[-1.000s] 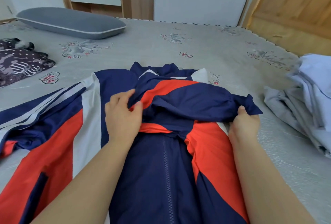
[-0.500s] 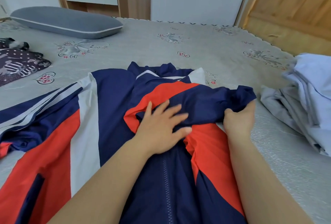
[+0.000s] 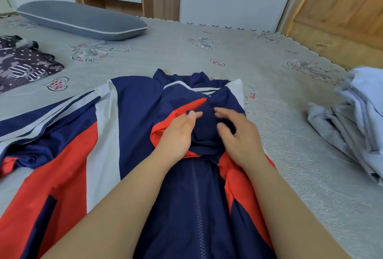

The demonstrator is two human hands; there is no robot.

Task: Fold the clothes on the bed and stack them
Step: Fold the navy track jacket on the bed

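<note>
A navy, red and white zip jacket (image 3: 132,155) lies front up on the grey bed (image 3: 207,51), collar away from me. Its right sleeve is folded in across the chest as a bunched navy lump (image 3: 207,128). My left hand (image 3: 178,134) rests on the left side of that lump, fingers nearly straight. My right hand (image 3: 238,134) lies on its right side with fingers spread and slightly bent, holding nothing. The jacket's left sleeve (image 3: 37,117) stretches out flat toward the left edge.
A crumpled pale blue pile of clothes (image 3: 356,117) sits at the right. A dark patterned folded garment (image 3: 22,66) lies at the far left, a grey pillow (image 3: 83,20) behind it. Wooden bed frame (image 3: 342,22) rises at the back right.
My right hand let go of the sleeve cuff and came left onto the chest. The sleeve now lies gathered at the centre, and my left hand slid to its left side.
</note>
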